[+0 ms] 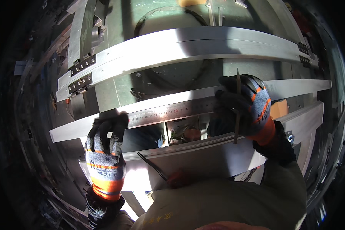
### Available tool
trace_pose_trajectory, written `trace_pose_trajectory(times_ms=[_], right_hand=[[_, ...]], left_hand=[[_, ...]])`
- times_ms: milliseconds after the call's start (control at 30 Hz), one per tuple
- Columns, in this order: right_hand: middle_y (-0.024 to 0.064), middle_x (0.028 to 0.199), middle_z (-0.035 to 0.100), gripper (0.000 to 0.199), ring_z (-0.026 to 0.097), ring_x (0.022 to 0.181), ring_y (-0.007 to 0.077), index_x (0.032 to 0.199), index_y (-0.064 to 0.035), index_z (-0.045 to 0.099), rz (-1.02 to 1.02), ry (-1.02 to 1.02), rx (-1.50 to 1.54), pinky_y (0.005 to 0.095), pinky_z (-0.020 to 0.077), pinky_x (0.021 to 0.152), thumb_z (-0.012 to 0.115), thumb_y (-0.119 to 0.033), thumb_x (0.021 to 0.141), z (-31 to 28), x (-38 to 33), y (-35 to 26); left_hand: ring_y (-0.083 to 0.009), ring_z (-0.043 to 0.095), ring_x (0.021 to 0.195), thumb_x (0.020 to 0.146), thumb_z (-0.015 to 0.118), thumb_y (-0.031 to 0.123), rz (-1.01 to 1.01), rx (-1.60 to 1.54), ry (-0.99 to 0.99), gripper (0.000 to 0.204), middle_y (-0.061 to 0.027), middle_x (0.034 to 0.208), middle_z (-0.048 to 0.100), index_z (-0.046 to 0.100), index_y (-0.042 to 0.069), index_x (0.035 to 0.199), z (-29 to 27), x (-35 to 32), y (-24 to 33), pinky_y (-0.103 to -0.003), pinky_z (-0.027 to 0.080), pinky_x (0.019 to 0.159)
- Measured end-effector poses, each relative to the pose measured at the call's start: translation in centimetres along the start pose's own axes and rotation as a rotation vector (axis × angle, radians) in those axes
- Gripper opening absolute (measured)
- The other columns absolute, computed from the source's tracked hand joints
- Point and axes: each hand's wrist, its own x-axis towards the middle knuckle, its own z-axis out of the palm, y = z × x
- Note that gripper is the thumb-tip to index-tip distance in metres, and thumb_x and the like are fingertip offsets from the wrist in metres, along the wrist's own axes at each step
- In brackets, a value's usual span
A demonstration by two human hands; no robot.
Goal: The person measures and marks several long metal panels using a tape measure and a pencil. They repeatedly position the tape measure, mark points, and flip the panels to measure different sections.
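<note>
A steel ruler [168, 111] lies lengthwise along a long silvery metal bar [71, 129] in front of me. My left hand [106, 151], in a grey, black and orange work glove, closes on the ruler's left end and the bar beneath it. At the other end my right hand [249, 103], gloved alike, is closed around a thin pointed rod [237, 90], pencil-like in shape. The rod stands nearly lengthwise to my view, its tip past the bar's far side. My right fingers also rest at the ruler's right end, which they hide.
Beyond lie two long metal bars [203, 36] side by side, with black hinge-like fittings [80, 82] near their left ends. A dark cable loop [140, 27] is on the green floor. Close to my body is another metal beam [195, 155], with a black cord [152, 165] across it.
</note>
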Motion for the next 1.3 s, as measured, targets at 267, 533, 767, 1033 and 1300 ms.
trace_pose_trajectory(times_ms=[267, 533, 767, 1033, 1300], right_hand=[[0.0145, 0.124, 0.075, 0.045, 0.069, 0.111, 0.0415, 0.121, -0.0145, 0.077, 0.056, -0.011, -0.028, 0.0522, 0.0569, 0.088, 0.088, -0.033, 0.082, 0.3, -0.8, 0.5], [0.0141, 0.125, 0.074, 0.054, 0.067, 0.116, 0.0422, 0.128, -0.0148, 0.074, 0.113, -0.137, -0.005, 0.0540, 0.0561, 0.093, 0.089, -0.035, 0.081, -0.4, -0.2, 0.3], [0.0146, 0.125, 0.073, 0.083, 0.074, 0.106, 0.0268, 0.149, 0.0003, 0.056, 0.210, -0.083, 0.448, 0.0407, 0.0597, 0.093, 0.096, -0.022, 0.079, -2.0, 1.9, -1.1], [0.0146, 0.122, 0.075, 0.030, 0.074, 0.107, 0.0164, 0.134, -0.0013, 0.067, 0.192, -0.359, 0.807, 0.0312, 0.0610, 0.090, 0.073, -0.016, 0.108, 1.7, 10.4, -5.6], [0.0214, 0.086, 0.075, 0.032, 0.071, 0.072, 0.0392, 0.112, -0.0041, 0.076, -0.152, -0.089, 0.548, 0.0469, 0.0561, 0.065, 0.076, -0.034, 0.101, 10.9, 13.3, -4.6]], left_hand=[[-0.0330, 0.064, 0.129, 0.093, 0.062, -0.013, 0.002, -0.058, 0.024, 0.059, -0.0103, 0.140, 0.068, 0.074, 0.016, 0.142, -0.2, 0.2, 0.2, -0.044, 0.054, 0.112], [-0.0342, 0.064, 0.130, 0.081, 0.057, -0.019, 0.056, -0.010, 0.058, 0.080, -0.0099, 0.143, 0.066, 0.069, 0.019, 0.150, 0.2, -0.7, -0.7, -0.047, 0.055, 0.112], [-0.0371, 0.063, 0.133, 0.079, 0.058, -0.019, -0.001, -0.050, -0.010, 0.084, -0.0115, 0.146, 0.066, 0.065, 0.019, 0.154, -0.1, -0.9, -0.8, -0.048, 0.053, 0.113], [-0.0352, 0.065, 0.131, 0.080, 0.060, -0.015, -0.003, 0.045, -0.005, 0.075, -0.0103, 0.145, 0.068, 0.069, 0.019, 0.147, 0.4, -1.5, -1.1, -0.047, 0.056, 0.109], [-0.0344, 0.062, 0.134, 0.083, 0.060, -0.013, -0.031, 0.135, -0.109, 0.080, -0.0068, 0.151, 0.063, 0.064, 0.025, 0.153, 0.6, -1.7, -1.2, -0.048, 0.054, 0.110]])
